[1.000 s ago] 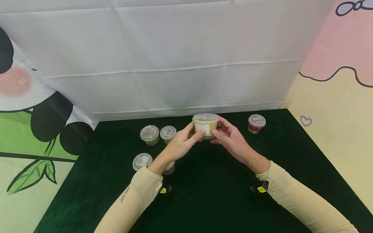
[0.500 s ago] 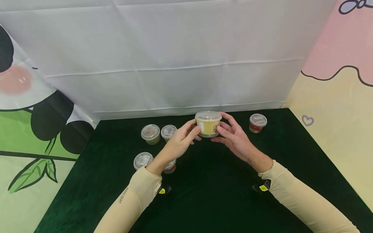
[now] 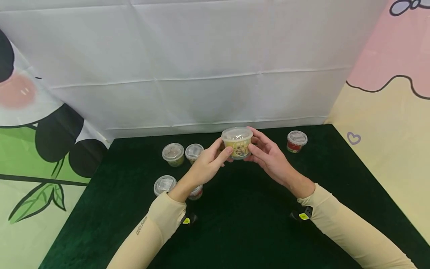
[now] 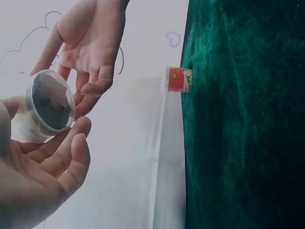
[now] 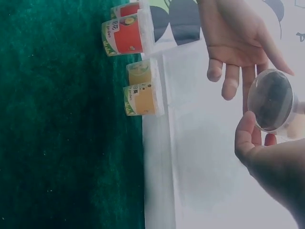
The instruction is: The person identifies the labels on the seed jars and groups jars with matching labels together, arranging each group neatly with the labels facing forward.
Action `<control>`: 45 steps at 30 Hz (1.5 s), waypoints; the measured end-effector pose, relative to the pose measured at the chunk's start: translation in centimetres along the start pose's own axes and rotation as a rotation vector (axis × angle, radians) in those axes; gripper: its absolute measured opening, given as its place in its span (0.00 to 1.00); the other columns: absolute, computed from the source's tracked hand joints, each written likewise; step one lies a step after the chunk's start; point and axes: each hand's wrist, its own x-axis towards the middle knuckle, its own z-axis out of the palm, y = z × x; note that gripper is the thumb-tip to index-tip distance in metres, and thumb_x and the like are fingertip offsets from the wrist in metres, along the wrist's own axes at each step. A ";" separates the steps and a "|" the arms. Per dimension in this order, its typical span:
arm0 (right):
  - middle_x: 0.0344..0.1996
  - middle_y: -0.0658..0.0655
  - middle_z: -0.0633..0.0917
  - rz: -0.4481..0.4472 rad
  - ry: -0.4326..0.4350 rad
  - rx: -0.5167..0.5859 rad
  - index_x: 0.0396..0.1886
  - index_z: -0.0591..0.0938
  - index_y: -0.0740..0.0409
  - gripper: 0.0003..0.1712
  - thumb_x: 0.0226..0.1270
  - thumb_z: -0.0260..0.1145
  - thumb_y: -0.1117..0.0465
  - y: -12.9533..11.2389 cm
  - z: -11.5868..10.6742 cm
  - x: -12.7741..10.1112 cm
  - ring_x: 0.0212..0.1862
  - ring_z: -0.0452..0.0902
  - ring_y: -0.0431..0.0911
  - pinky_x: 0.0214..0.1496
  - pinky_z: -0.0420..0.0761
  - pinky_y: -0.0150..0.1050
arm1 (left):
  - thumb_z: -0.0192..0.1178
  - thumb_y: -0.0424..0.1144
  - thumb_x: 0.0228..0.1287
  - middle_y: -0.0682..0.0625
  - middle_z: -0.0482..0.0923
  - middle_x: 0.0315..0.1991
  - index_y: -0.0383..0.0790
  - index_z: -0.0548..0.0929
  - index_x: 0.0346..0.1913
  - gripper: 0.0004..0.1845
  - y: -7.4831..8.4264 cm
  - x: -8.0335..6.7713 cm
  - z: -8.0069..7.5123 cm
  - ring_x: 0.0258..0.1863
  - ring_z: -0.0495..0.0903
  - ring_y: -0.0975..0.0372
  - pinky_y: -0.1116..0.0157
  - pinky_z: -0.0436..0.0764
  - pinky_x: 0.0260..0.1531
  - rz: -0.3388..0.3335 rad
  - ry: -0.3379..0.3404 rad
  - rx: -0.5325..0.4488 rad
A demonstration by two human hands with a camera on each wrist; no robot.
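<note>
A small round tub (image 3: 237,144) with a clear lid and a yellow printed label is held up above the back of the table between both hands. The left hand (image 3: 209,160) grips its left side, thumb at the front. From the right, the right hand (image 3: 270,160) holds it with thumb in front and fingers behind. In the left wrist view the underside of the tub (image 4: 51,101) shows, with fingers on both sides of it. The right wrist view also shows the tub's round base (image 5: 271,101) between the hands.
On the dark green cloth (image 3: 242,220), lidded tubs stand at the left: two at the back (image 3: 173,154), two nearer (image 3: 165,185), one partly behind the left arm. A red-labelled tub (image 3: 296,141) stands at the back right. A white curtain (image 3: 208,67) hangs behind.
The tub has been turned between the hands: its white text label has gone out of sight and a yellow picture label now faces the head camera. The other tubs have stayed put.
</note>
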 end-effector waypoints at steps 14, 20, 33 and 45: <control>0.65 0.61 0.67 -0.007 0.011 0.020 0.80 0.59 0.51 0.32 0.81 0.53 0.63 0.3 0.2 0.1 0.59 0.71 0.52 0.54 0.81 0.39 | 0.38 0.53 0.84 0.46 0.80 0.54 0.46 0.63 0.76 0.26 0.2 -0.5 -1.0 0.44 0.84 0.53 0.47 0.82 0.44 -0.032 -0.001 0.013; 0.63 0.59 0.69 0.030 0.020 0.005 0.79 0.60 0.57 0.31 0.81 0.54 0.63 0.3 0.4 0.2 0.56 0.74 0.49 0.54 0.81 0.38 | 0.39 0.52 0.84 0.45 0.80 0.53 0.45 0.65 0.75 0.26 0.0 -0.7 -1.1 0.43 0.84 0.55 0.45 0.81 0.44 -0.035 0.016 0.002; 0.64 0.59 0.70 0.028 0.022 -0.022 0.79 0.60 0.58 0.32 0.80 0.55 0.64 -0.3 0.3 0.1 0.55 0.75 0.49 0.53 0.81 0.38 | 0.41 0.56 0.82 0.46 0.79 0.54 0.43 0.64 0.75 0.29 -0.4 -0.8 -1.0 0.43 0.84 0.57 0.53 0.83 0.43 -0.043 0.019 0.025; 0.62 0.60 0.70 0.006 0.018 -0.008 0.78 0.62 0.57 0.30 0.80 0.56 0.65 0.2 0.0 0.5 0.54 0.75 0.49 0.54 0.81 0.38 | 0.42 0.56 0.82 0.45 0.79 0.53 0.41 0.64 0.74 0.29 -0.9 -0.4 -1.4 0.42 0.83 0.56 0.48 0.82 0.44 -0.050 0.015 0.023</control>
